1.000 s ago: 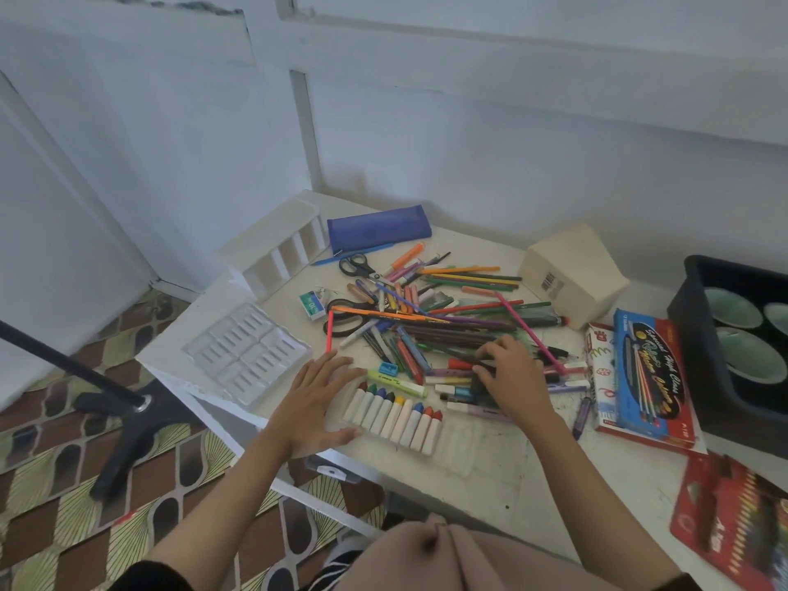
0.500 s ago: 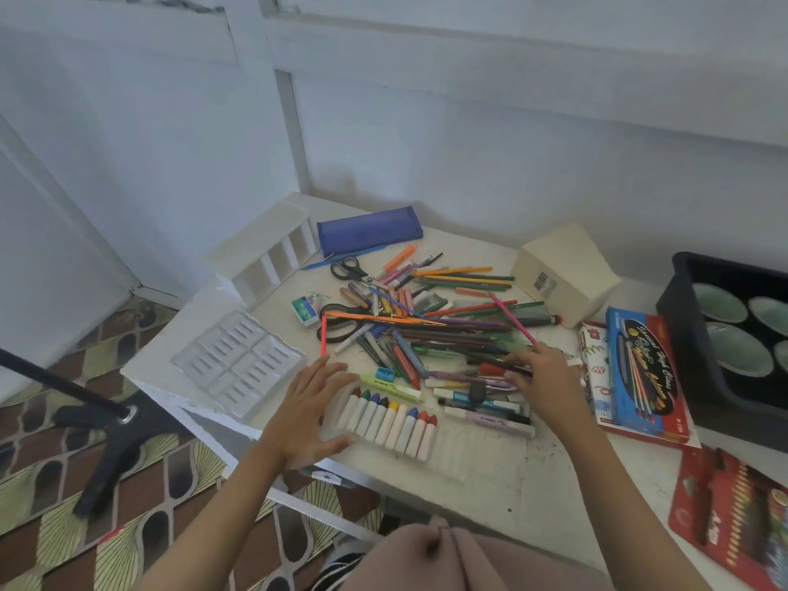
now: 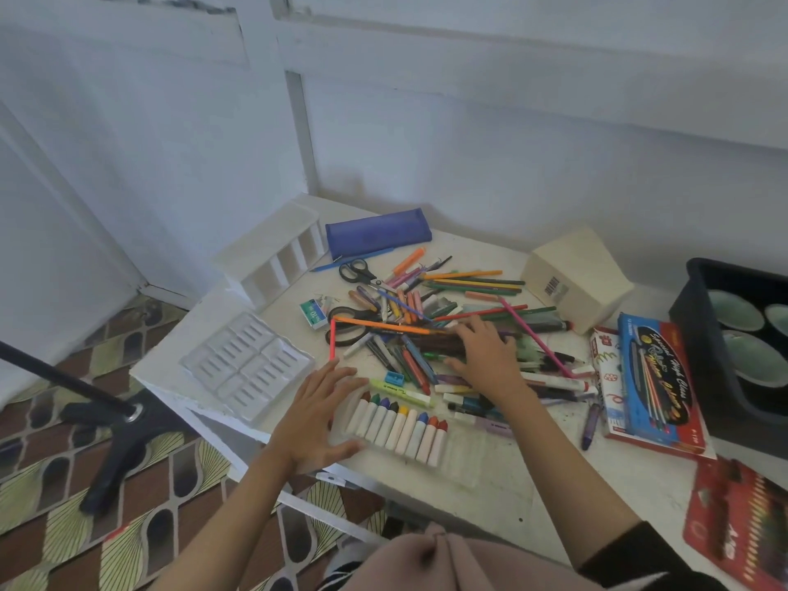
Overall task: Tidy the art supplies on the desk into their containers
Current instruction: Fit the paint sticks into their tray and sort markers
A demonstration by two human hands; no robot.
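Observation:
A loose heap of coloured pencils, pens and markers (image 3: 464, 300) covers the middle of the white desk (image 3: 490, 475). Near the front edge a row of white crayons with coloured tips (image 3: 396, 424) lies in a clear tray. My left hand (image 3: 315, 415) rests flat and open on the left end of that tray. My right hand (image 3: 484, 356) lies on the heap with fingers spread over dark pencils; it grips nothing that I can see. A blue pencil case (image 3: 377, 232) and a white divided organiser (image 3: 277, 258) stand at the back left.
An empty white plastic insert tray (image 3: 247, 368) lies at the left edge. A cream box (image 3: 575, 283), a blue pencil box (image 3: 656, 381), a red pencil pack (image 3: 742, 522) and a black bin with bowls (image 3: 699, 334) sit to the right. Two pairs of scissors (image 3: 356, 270) lie in the heap.
My right hand has moved from the right side of the heap leftward and farther in, onto the dark pencils at its middle. My left hand stays on the crayon tray.

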